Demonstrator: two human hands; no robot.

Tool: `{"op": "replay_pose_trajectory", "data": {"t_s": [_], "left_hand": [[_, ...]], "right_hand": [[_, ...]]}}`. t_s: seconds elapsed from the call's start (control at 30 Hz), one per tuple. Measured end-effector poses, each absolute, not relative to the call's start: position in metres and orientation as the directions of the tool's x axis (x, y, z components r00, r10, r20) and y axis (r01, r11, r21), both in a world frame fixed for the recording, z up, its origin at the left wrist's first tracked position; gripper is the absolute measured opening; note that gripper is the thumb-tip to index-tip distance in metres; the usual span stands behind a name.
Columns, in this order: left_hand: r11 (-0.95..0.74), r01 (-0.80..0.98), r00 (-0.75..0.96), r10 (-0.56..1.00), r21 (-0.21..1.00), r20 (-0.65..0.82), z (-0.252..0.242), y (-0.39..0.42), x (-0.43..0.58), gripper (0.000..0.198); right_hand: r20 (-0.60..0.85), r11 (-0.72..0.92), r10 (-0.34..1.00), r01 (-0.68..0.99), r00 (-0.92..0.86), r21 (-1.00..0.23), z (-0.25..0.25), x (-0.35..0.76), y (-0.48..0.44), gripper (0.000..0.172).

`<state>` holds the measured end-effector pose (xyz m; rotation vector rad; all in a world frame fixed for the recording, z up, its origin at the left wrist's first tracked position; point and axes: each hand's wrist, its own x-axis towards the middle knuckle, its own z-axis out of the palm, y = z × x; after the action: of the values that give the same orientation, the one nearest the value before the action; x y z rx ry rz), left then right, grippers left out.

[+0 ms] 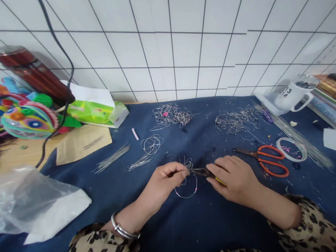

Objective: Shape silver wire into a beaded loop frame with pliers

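Between the thumb and fingers of my left hand (171, 179) is a piece of bent silver wire (188, 197), pinched near its top. Its lower part forms a round loop with small pink beads on it, and thinner wire loops stick up behind my fingertips. My right hand (233, 177) is wrapped round a pair of pliers (202, 172) with yellow on the handle. The pliers' dark jaws reach left to the wire beside my left fingertips; whether they grip it is too small to tell. Orange-handled scissors (272, 160) lie just right of my right hand.
Wire tangles (171, 116) and straight wires (113, 158) lie ahead on the blue cloth (172, 242). A white ring-shaped dish (303, 149) with pink beads sits right, near a mug (294, 93) and books. Left are a plastic bag (31, 199), tissues (97, 111) and a red flask (32, 72).
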<state>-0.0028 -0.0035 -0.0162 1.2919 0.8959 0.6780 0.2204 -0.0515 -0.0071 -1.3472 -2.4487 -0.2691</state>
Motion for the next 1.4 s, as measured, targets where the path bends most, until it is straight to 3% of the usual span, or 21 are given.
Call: {"op": "replay_pose_trajectory", "data": {"t_s": [0.47,1.4], "left_hand": [[0.185,0.101,0.494,0.844,0.978,-0.211,-0.0144,-0.0037,-0.0024,0.016],[0.11,0.177,0.555,0.809,0.978,-0.191,-0.0107,-0.0048,-0.0029,0.017]], "right_hand": [[0.374,0.559,0.747,0.824,-0.55,0.094,-0.0051,0.2236,-0.0499,0.028],[0.431,0.597,0.714,0.802,-0.552,0.037,-0.0037,0.2243,-0.0473,0.026]]}}
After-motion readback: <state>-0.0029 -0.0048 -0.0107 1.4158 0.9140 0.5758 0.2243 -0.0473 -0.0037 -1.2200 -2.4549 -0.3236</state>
